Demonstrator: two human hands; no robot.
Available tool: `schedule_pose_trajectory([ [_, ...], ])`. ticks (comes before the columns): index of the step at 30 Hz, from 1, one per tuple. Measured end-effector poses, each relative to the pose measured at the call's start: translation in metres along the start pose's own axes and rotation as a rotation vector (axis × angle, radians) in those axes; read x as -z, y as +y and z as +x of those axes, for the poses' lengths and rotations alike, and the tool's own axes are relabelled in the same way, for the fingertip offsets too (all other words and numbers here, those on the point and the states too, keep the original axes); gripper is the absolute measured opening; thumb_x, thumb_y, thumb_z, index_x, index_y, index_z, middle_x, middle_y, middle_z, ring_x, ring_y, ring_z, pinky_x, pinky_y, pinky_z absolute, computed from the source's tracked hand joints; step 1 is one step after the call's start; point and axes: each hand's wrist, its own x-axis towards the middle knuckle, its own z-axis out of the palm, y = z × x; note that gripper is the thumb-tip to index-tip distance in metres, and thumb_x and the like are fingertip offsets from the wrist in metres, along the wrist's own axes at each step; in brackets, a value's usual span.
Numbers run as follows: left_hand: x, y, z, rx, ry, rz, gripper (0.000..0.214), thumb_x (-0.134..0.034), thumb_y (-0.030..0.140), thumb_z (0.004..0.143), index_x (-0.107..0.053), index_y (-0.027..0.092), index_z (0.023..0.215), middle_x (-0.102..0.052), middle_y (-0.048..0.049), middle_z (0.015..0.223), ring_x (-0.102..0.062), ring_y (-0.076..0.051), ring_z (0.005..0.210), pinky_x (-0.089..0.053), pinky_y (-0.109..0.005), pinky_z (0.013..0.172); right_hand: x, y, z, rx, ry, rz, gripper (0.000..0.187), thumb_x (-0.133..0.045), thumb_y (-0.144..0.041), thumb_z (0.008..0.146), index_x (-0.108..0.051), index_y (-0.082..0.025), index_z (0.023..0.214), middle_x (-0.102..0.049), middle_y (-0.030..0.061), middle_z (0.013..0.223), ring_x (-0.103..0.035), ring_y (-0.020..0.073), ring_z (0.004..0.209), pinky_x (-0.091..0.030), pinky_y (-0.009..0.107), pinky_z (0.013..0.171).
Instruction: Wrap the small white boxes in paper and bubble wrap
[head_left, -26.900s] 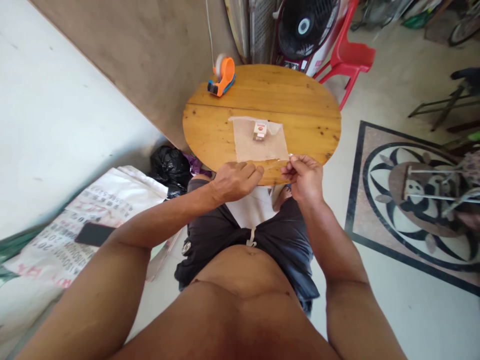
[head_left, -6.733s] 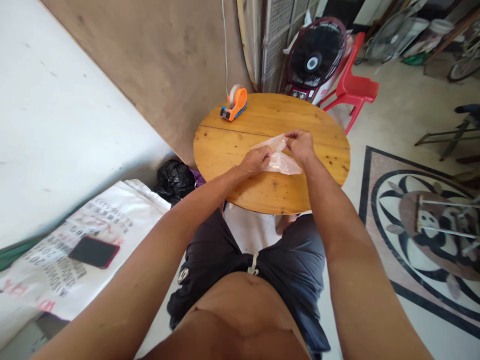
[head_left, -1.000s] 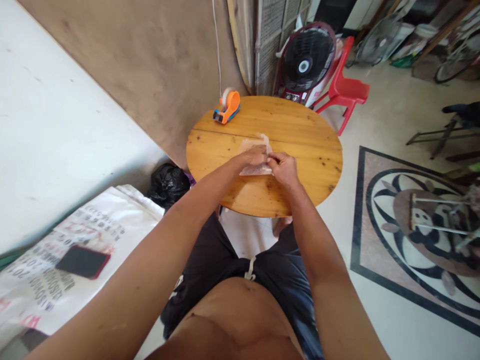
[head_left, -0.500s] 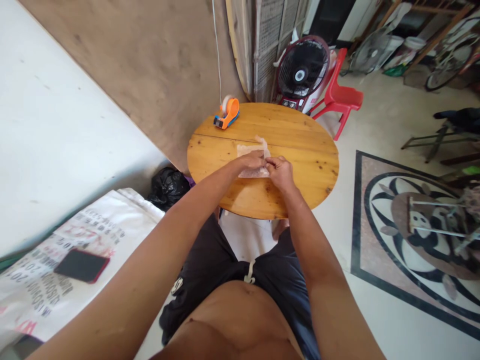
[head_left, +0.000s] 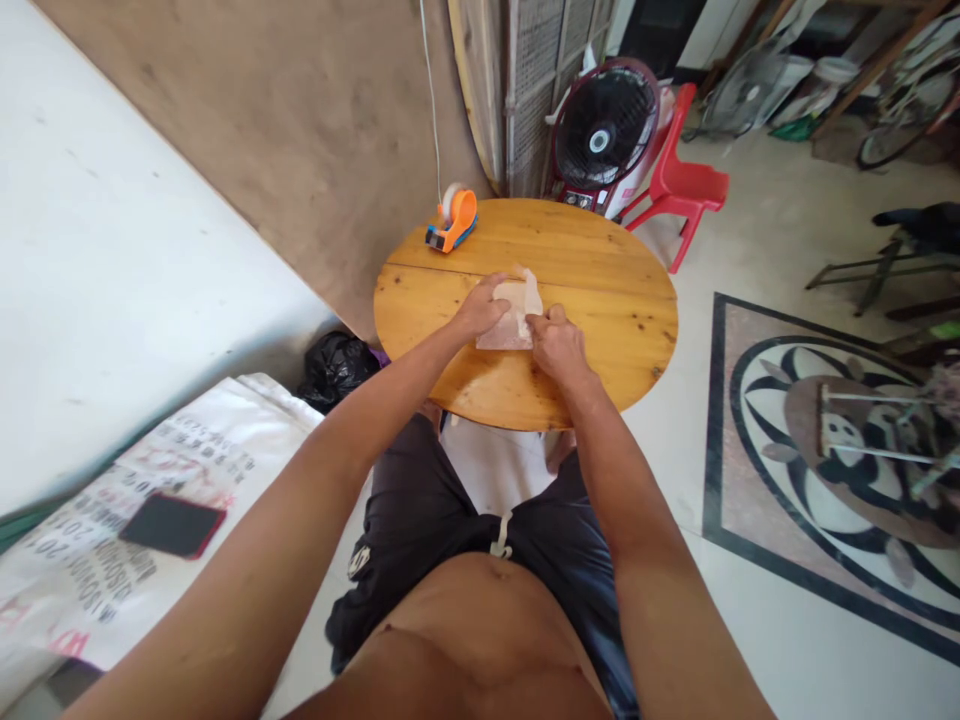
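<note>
A small flat packet [head_left: 510,325], whitish and translucent like bubble wrap, lies on the round wooden table [head_left: 615,270]. A loose strip of its wrapping sticks up at the far right corner. My left hand [head_left: 480,308] rests at the packet's left edge, thumb and forefinger spread apart over it. Curled at the right edge is my right hand [head_left: 559,345], its fingers closed on the wrapping; the fingertips are partly hidden. An orange tape dispenser [head_left: 463,220] with a roll of tape stands at the table's far left edge.
Behind the table are a dark red fan [head_left: 600,140] and a red plastic chair [head_left: 690,185]. To the left, a phone [head_left: 172,524] lies on a white printed sack [head_left: 255,420], near a black plastic bag [head_left: 337,370]. A wooden board [head_left: 300,120] leans along the left wall.
My left hand has moved left, off the packet's middle, and its fingers have spread, baring more of the packet. My right hand stays at the right edge, slightly lower.
</note>
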Motion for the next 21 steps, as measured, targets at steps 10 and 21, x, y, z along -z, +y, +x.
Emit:
schedule_pose_trajectory([
  [10,-0.017,-0.016,-0.104,0.402,0.326,-0.635,0.064,-0.059,0.022,0.087,-0.036,0.027,0.147,-0.042,-0.0122,0.158,-0.058,-0.022,0.133,-0.058,-0.034,0.1,-0.009,0.003,-0.001,0.067,0.061,0.066,0.044,-0.035,-0.018,0.101,-0.071,-0.02,0.124,-0.057,0.013,0.146,-0.053,0.0288,0.12,-0.047,0.038,0.093],
  [21,0.015,-0.022,-0.073,0.309,0.151,0.202,0.049,-0.069,0.047,0.085,-0.062,0.016,0.123,-0.07,-0.0193,0.115,-0.065,-0.035,0.117,-0.05,-0.047,0.101,-0.012,0.003,-0.002,0.065,0.069,0.097,0.043,-0.035,-0.023,0.104,-0.07,-0.018,0.128,-0.063,0.0133,0.138,-0.056,0.0282,0.116,-0.046,0.038,0.092],
])
